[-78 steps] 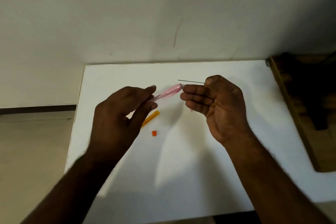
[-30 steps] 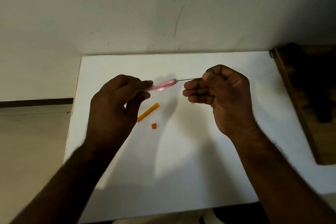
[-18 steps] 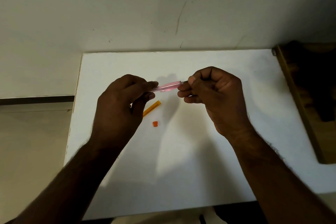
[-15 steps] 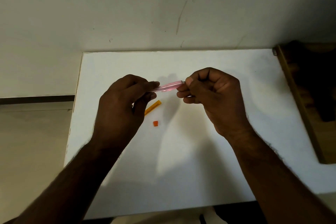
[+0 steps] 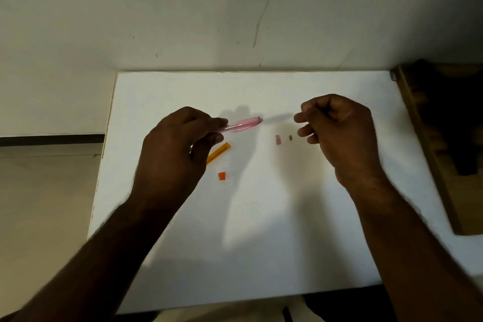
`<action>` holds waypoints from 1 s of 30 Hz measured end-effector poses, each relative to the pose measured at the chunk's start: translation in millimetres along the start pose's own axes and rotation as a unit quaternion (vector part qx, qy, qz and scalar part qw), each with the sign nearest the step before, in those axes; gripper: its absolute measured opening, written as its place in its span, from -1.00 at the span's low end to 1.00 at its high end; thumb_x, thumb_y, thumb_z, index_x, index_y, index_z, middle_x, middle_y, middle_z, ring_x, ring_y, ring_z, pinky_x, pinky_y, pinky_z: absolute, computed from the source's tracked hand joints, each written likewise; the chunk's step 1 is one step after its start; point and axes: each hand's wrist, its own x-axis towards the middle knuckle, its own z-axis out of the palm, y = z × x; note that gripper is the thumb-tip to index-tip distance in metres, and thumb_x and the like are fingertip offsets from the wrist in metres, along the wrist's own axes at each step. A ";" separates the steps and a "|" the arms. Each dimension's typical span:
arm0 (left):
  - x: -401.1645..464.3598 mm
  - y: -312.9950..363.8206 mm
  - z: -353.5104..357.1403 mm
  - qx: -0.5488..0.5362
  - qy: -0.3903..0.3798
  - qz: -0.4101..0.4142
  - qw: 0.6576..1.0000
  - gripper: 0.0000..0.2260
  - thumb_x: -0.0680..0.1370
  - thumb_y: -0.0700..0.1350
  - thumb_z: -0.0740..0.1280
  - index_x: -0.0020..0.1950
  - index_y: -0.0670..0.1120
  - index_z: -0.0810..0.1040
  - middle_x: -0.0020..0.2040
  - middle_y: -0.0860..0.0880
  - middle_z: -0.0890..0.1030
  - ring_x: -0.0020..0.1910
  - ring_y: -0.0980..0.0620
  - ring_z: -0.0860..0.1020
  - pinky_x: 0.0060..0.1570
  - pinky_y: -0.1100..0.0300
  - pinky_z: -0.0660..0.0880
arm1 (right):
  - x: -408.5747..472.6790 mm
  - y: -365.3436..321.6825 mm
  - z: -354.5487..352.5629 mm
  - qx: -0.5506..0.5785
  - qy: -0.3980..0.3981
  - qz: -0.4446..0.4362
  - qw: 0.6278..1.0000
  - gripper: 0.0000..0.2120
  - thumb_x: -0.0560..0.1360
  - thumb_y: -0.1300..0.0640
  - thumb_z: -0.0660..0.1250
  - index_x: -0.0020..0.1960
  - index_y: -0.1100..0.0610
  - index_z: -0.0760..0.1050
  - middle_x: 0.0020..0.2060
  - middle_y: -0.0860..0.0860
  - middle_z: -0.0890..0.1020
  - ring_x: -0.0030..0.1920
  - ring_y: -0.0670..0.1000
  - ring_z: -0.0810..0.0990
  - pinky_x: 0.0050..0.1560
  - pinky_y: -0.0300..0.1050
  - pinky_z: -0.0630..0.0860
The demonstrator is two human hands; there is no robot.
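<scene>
My left hand (image 5: 177,154) grips a translucent pink pen barrel (image 5: 243,123) above the white table (image 5: 261,230), its free end pointing right. My right hand (image 5: 339,133) hovers to the right of the barrel, apart from it, with loosely curled fingers and nothing visible in them. It is slightly blurred. A small pink piece (image 5: 277,139) and a tiny dark piece (image 5: 290,138) lie on the table between the barrel tip and my right hand. The thin dark rod cannot be made out.
An orange strip (image 5: 220,152) lies on the table partly under my left hand, with a small orange-red piece (image 5: 222,175) just below it. A dark wooden frame (image 5: 441,144) borders the table's right side. A pale wall rises behind the table.
My right hand pushed the thin rod into the pink barrel, then let go and drew away to the right. The small pink and dark pieces came into view.
</scene>
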 end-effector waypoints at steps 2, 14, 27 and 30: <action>-0.2 -0.8 0.4 -0.002 -0.005 0.000 1.000 -0.80 0.55 -0.22 0.44 0.15 -0.06 0.70 -0.03 0.01 0.66 -0.05 0.00 0.62 -0.04 0.04 0.55 | 5.3 8.6 -8.8 -0.091 0.014 0.002 0.996 -0.88 0.52 0.15 0.38 -0.15 -0.01 0.66 -0.25 -0.08 0.75 -0.30 -0.03 0.73 -0.14 0.03 0.65; -1.1 0.9 4.6 0.002 -0.033 -0.017 0.999 -0.80 0.54 -0.21 0.45 0.14 -0.03 0.71 -0.04 0.04 0.66 -0.05 0.02 0.62 -0.04 0.07 0.54 | -13.9 16.6 22.1 -0.361 -0.025 -0.100 0.927 -0.83 0.53 0.20 0.43 0.10 0.08 0.69 -0.01 0.05 0.74 0.02 0.13 0.69 0.08 -0.03 0.55; 0.5 1.7 2.6 -0.001 -0.035 -0.020 0.999 -0.81 0.55 -0.21 0.44 0.14 -0.04 0.71 -0.03 0.04 0.67 -0.07 0.04 0.61 -0.06 0.09 0.54 | -11.6 3.1 25.9 0.030 -0.059 0.030 0.997 -0.83 0.49 0.35 0.41 -0.09 0.11 0.69 -0.24 0.01 0.72 -0.20 0.03 0.69 -0.05 -0.03 0.64; 0.6 0.6 2.7 -0.004 -0.028 -0.023 0.999 -0.81 0.54 -0.22 0.44 0.13 -0.05 0.71 -0.03 0.03 0.67 -0.07 0.02 0.62 -0.08 0.07 0.55 | -14.6 -7.7 24.7 0.239 -0.122 0.080 0.960 -0.81 0.52 0.40 0.40 -0.06 0.14 0.69 -0.23 0.06 0.72 -0.21 0.02 0.69 -0.13 -0.17 0.62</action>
